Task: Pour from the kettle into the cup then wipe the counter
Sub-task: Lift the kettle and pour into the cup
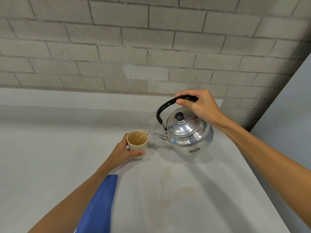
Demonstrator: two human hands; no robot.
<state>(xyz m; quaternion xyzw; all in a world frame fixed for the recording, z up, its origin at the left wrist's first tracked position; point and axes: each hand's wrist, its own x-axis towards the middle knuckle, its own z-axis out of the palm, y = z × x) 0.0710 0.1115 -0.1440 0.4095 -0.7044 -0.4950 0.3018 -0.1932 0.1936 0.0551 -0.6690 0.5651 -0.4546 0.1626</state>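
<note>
right hand (199,105) gripping the kettle (188,132) handle, spout tipped left over the cup (137,143) that the left hand (124,153) is wrapped around; cloth (99,206) near-left, closest to the left arm

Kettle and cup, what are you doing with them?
A person is pouring. The right hand holds the kettle by its black handle and tips it, so a thin stream runs from the spout into the cup. The left hand steadies the cup on the counter. A blue cloth lies nearer the person, partly under the left arm, and faint brownish stains mark the counter, not yet wiped.
</note>
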